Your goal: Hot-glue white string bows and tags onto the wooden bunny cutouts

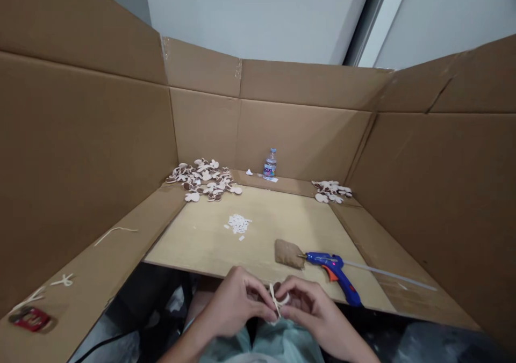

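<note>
So the left hand point(237, 304) is pinching a thin cream cord point(273, 297), and the right hand point(309, 303) has a small brown-and-white piece against it, both left of the glue gun point(337, 271). I'd grip close to the crossing and pull gently, evenly. Brown pad point(287, 253) at the gun's nozzle, white bits point(239, 223) beyond it, leftward.

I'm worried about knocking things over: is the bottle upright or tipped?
Upright: the bottle stands with its blue cap on top.
</note>
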The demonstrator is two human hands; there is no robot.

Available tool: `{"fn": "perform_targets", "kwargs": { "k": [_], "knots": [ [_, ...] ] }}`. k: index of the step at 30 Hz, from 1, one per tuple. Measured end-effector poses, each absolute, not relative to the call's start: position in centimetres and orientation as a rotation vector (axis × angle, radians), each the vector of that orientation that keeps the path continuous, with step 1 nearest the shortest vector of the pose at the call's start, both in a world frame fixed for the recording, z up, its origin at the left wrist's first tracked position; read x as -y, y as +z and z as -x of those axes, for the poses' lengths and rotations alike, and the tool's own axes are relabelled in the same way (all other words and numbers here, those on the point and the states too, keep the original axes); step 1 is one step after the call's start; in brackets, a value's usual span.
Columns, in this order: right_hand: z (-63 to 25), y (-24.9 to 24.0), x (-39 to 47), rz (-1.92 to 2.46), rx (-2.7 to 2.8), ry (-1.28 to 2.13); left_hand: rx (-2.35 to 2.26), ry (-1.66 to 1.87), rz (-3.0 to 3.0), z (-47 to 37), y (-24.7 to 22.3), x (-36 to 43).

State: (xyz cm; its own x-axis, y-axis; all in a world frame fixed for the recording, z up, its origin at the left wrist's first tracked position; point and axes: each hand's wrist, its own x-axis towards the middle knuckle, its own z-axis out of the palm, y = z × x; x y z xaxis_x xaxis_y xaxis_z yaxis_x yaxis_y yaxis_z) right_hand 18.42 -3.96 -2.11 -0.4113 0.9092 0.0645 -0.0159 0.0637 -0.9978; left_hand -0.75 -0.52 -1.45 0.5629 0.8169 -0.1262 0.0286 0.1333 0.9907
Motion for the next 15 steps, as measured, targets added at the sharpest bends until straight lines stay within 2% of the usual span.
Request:
{"fn": "perform_targets", "kwargs": {
  "k": [5, 8, 10, 15],
  "knots": [
    [-19.3, -2.8, 3.6, 0.962, 1.43, 1.571, -0.774, 0.654, -1.311, 1.2, -1.3, -0.1],
    [-20.9, -3.1, 3.5, 1.072, 1.5, 1.536, -0.974, 0.871, -1.429, 2.5, -0.9, -2.5],
    [-22.4, -3.0, 3.4, 1.136, 1.504, 1.344, -1.234, 1.048, -1.516, 4.0, -0.7, -4.9],
    [-25.5, -2.6, 3.2, 1.392, 1.623, 0.621, -1.615, 1.222, -1.595, 8.2, -0.7, -11.8]
  ]
}}
